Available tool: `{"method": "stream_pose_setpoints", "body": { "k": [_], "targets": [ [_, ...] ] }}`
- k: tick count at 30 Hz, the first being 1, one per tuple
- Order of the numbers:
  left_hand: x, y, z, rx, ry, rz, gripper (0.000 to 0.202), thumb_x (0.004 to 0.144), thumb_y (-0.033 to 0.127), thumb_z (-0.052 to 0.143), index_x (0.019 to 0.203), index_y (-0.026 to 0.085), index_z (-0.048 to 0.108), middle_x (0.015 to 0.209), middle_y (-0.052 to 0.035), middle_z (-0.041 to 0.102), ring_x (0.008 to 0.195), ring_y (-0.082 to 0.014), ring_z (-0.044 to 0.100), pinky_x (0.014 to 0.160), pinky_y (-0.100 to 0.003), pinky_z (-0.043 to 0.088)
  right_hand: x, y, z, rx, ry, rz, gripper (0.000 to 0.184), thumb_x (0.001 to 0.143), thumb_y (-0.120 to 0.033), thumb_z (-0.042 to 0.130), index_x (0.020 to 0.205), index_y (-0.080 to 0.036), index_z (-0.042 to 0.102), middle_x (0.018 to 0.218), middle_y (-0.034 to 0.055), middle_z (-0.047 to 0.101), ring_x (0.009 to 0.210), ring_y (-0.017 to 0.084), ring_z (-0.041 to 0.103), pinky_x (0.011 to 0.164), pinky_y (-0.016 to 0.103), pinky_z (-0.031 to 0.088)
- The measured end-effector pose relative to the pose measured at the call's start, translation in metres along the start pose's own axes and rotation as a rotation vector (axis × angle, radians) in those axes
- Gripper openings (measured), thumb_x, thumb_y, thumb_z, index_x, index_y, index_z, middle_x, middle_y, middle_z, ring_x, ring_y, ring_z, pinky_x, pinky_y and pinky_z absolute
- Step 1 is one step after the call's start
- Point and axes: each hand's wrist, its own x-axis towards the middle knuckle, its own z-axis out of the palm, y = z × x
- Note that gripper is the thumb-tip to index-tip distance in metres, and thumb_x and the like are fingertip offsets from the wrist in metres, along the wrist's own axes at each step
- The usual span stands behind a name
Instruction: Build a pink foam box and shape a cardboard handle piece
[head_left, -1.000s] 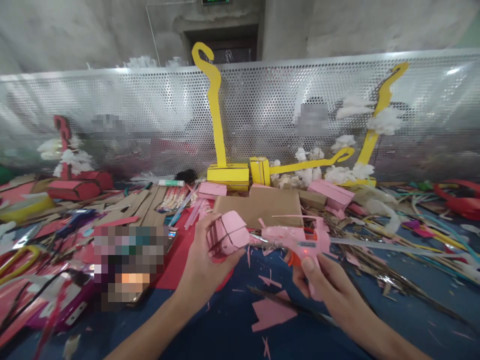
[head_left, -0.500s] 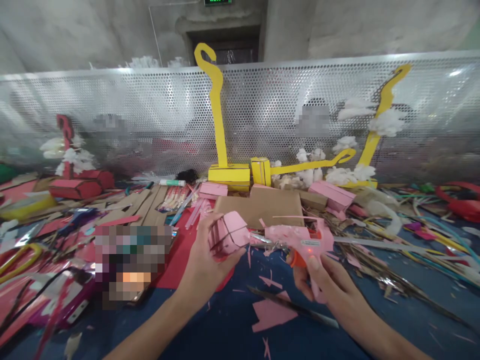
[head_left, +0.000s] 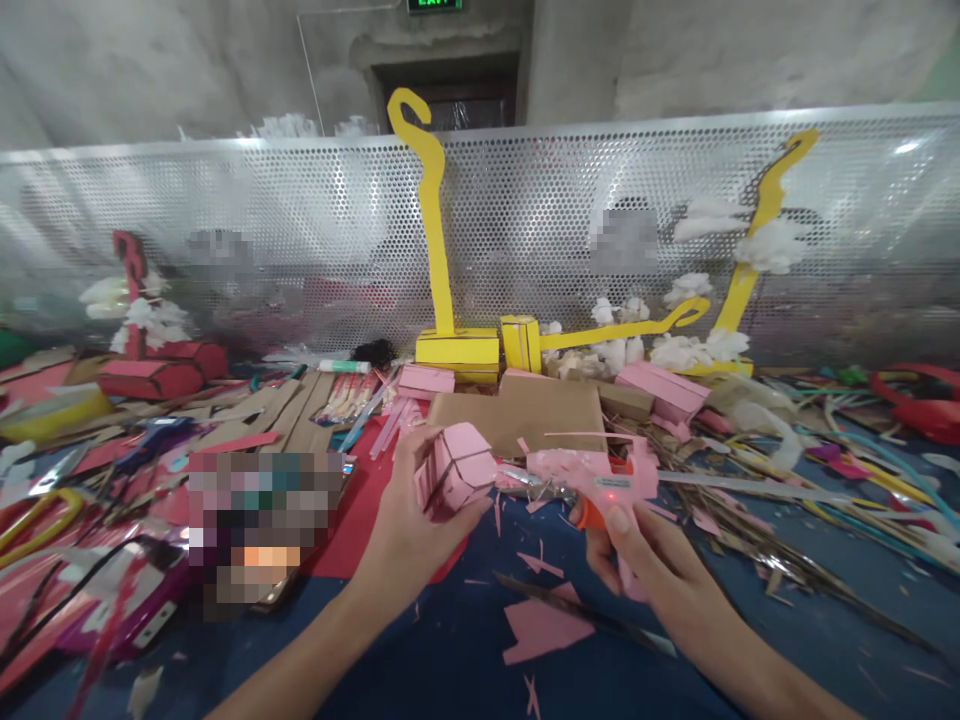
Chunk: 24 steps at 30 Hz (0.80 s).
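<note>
My left hand is wrapped round a small pink paper box with dark lines along its edges, its many-sided end facing right. In my right hand is a pink hot glue gun with an orange trigger and a small lit red light. A clear glue stick sticks out of its back. The gun's nozzle points left, close to the box's right side; whether it touches cannot be made out. Under both hands, a pink paper scrap and a dark, narrow blade-like tool lie on the blue table.
Yellow hook-topped paper models stand along a perforated metal screen. A brown cardboard piece lies ahead of my hands, with pink boxes beside it. Red sheets, a phone-like device, wires and cuttings cover the left; sticks and tubing lie right.
The glue gun in my right hand has shifted slightly left, nearer the pink box. My left hand holds the box in almost the same place.
</note>
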Motion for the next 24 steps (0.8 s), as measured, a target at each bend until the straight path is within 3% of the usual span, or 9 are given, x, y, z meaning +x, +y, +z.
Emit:
{"method": "stream_pose_setpoints", "body": {
  "k": [8, 17, 24],
  "targets": [
    [-0.0005, -0.0022, 0.0002, -0.009, -0.003, 0.012, 0.069, 0.078, 0.027, 0.079, 0.135, 0.028, 0.041, 0.136, -0.0088, 0.053, 0.132, -0.0278, 0.054, 0.113, -0.05, 0.044, -0.0021, 0.0021, 0.0011, 0.031, -0.072, -0.007, 0.056, 0.104, -0.062, 0.032, 0.072, -0.02, 0.05, 0.066, -0.0013, 0.051, 0.061, 0.013, 0.043, 0.061, 0.029, 0.032],
    [0.0006, -0.0026, 0.001, -0.048, -0.003, 0.009, 0.071, 0.079, 0.028, 0.079, 0.137, 0.029, 0.039, 0.137, -0.0087, 0.052, 0.131, -0.0268, 0.054, 0.112, -0.048, 0.046, -0.0015, 0.0006, 0.0002, 0.031, -0.052, -0.024, 0.055, 0.104, -0.06, 0.034, 0.071, -0.02, 0.049, 0.063, -0.001, 0.051, 0.059, 0.012, 0.045, 0.058, 0.028, 0.033],
    [0.0001, -0.003, -0.0014, -0.086, -0.051, -0.041, 0.07, 0.08, 0.029, 0.078, 0.139, 0.028, 0.039, 0.141, -0.0113, 0.052, 0.132, -0.0284, 0.054, 0.113, -0.052, 0.044, -0.0004, -0.005, 0.0012, 0.028, -0.023, -0.025, 0.057, 0.102, -0.064, 0.034, 0.069, -0.02, 0.048, 0.062, -0.001, 0.051, 0.058, 0.012, 0.045, 0.058, 0.028, 0.035]
  ]
}}
